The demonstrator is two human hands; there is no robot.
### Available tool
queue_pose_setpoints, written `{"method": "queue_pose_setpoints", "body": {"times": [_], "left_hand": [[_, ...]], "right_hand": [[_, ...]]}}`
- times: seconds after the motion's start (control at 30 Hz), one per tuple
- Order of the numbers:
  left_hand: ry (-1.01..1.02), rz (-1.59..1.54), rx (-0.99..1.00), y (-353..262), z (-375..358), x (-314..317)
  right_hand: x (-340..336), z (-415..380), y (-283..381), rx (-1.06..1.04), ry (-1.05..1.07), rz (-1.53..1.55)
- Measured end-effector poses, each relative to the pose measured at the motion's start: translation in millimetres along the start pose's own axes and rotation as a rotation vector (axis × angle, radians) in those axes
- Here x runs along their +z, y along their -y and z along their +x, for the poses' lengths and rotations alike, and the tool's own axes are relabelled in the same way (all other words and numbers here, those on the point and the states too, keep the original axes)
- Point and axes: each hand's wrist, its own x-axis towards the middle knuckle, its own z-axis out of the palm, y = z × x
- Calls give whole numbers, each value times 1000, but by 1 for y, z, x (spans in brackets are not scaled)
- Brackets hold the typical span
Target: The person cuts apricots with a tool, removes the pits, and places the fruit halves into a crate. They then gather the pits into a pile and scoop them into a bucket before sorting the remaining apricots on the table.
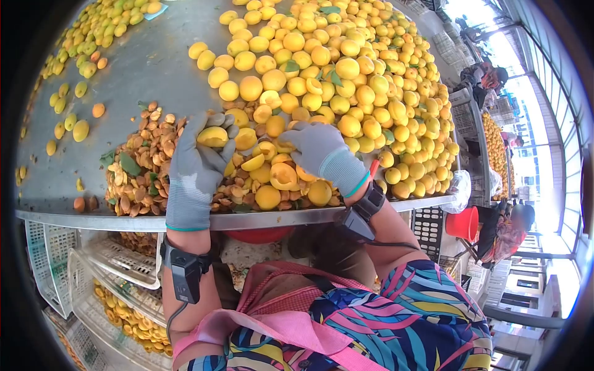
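Observation:
My left hand [195,170], in a grey glove, is closed around a yellow apricot half [213,137], its thumb and fingers on either side. My right hand [322,151], gloved too, has its fingers curled downward beside a whole apricot [275,126]; what they grip is hidden. A narrow red piece [374,166] sticks out by the right wrist. Between the hands lie split apricot halves [283,175], some with the cut side up. Brown apricot pits [145,154] are heaped left of my left hand, with a few green leaves [130,164] among them.
A large apricot pile [371,80] covers the metal table [161,62] ahead and right. Greener fruit [93,31] lies far left. Plastic crates [117,263] stand below the table edge, one with apricot halves [127,315]. A red bucket [461,224] and another person [507,232] are at right.

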Motion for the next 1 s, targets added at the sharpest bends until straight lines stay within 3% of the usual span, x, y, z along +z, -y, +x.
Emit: {"method": "queue_pose_setpoints", "body": {"times": [0.17,0.23,0.3,0.33,0.4,0.43,0.6,0.67,0.73,0.8,1.0], "left_hand": [[-19,34,-5,5,2,0],[147,119,-46,3,6,-8],[180,137,-56,7,5,-8],[214,161,-68,8,3,-5],[184,183,-98,11,-5,5],[152,203,-130,13,-9,10],[309,167,-198,16,-15,13],[262,-5,-127,13,-10,11],[299,-62,-69,4,-10,9],[345,-134,20,-11,-8,-5],[375,-270,161,-41,-25,-20]], "right_hand": [[9,9,-17,-66,-21,111],[13,13,-24,-75,-75,196],[7,11,-29,47,-82,765],[0,10,-28,43,-84,764],[-16,5,-22,274,15,1228],[-6,9,-22,233,-52,1380],[-31,13,15,-76,-82,1317],[-43,19,26,-73,-50,1656],[-42,31,23,-74,-86,1603],[-36,42,25,-72,-283,1075],[-4,69,46,-67,-191,535]]}}
